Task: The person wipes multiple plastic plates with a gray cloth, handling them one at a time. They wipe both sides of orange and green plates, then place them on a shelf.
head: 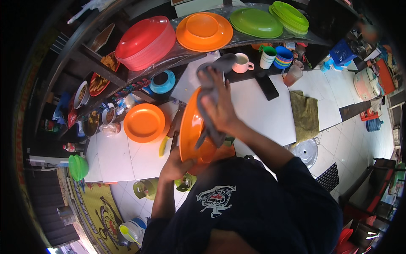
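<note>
My left hand (176, 165) grips the lower rim of an orange plastic plate (190, 127), which stands tilted on edge before my chest. A dark grey cloth (207, 108) lies between the plate's far side and my right hand (220, 106), whose fingers are spread; one end of the cloth flares past the fingertips and looks blurred. On the white tiled counter (114, 158), left of the held plate, sits an orange plate stack (144, 123). Beside it is a yellow-handled knife (163, 146).
Red plates (146, 44), orange plates (204, 31) and green plates (256, 23) stand on the shelf above. A pink mug (242, 63), a black phone (267, 86) and an olive cloth (304, 116) lie to the right. Food bowls (109, 113) line the left.
</note>
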The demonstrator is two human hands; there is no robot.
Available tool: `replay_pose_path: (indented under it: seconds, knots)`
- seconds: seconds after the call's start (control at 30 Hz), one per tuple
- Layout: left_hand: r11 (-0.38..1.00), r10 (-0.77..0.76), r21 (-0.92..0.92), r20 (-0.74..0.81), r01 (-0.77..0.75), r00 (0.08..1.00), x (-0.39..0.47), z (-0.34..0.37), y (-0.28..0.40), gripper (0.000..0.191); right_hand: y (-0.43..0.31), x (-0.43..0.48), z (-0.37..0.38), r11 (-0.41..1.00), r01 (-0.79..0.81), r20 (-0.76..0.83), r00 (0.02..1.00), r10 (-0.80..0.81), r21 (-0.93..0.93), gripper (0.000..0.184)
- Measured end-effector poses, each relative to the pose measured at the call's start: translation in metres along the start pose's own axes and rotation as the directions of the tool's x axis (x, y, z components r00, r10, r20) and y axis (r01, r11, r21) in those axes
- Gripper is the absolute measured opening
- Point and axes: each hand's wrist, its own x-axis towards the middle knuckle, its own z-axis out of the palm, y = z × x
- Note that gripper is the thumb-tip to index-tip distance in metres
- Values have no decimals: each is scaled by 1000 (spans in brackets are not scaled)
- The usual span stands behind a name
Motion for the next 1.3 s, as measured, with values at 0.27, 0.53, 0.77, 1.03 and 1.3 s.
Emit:
replay_pose_path:
  seconds: [0.27,0.53,0.77,1.03,1.3]
  knots:
    - [921,76,383,15,-76,997,4,2,-25,27,-40,-22,9,906,404,165,909,-382,-126,42]
    - [962,50,264,85,-71,995,9,13,11,28,21,32,-38,968,-170,261,958,119,182,48]
    - [989,83,121,4,-82,997,40,11,-21,21,-37,19,-9,889,457,233,865,-445,1,46]
    - [999,-39,14,-67,40,997,31,27,-3,24,45,24,-29,995,-90,177,980,97,-47,45]
    - [996,-60,72,151,49,987,61,1,-13,24,-11,36,-11,963,259,345,913,-217,-78,37]
